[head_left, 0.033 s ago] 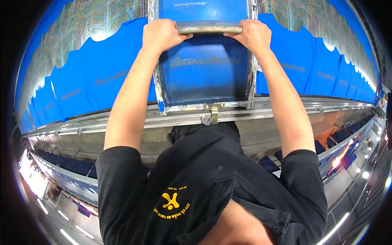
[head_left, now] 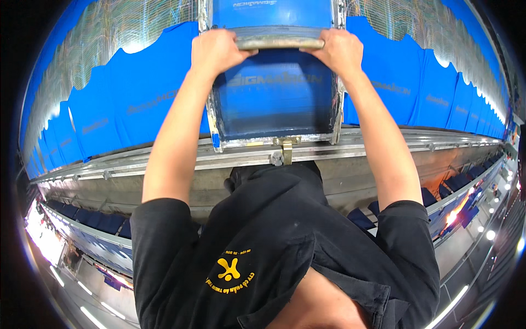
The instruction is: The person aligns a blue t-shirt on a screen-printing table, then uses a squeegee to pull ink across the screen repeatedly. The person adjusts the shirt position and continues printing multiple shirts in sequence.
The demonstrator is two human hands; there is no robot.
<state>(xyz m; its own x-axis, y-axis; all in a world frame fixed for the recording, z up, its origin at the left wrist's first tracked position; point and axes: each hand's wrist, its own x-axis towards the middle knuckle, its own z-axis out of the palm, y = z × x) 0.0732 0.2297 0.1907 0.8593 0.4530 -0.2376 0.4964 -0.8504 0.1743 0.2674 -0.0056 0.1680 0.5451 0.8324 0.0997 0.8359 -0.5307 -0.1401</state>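
Note:
Both my arms reach forward over a printing screen, whose worn frame surrounds blue mesh with dark printed lettering. Across that mesh lies a squeegee with a pale, worn bar-shaped grip. At its left end, my left hand is closed, thumb on the near side. My right hand grips the right end the same way. The squeegee's blade edge is mostly hidden beneath the grip. Under and beside the screen, blue fabric pieces lie flat on the long table.
More printed blue fabric continues along the right. A metal rail follows the table's near edge, and a brass-coloured bracket joins the screen frame to it. Behind me, dark blue pieces hang along another table.
The squeegee and both my hands have shifted slightly toward me over the mesh. My grip is the same, and the screen frame stays in nearly the same place.

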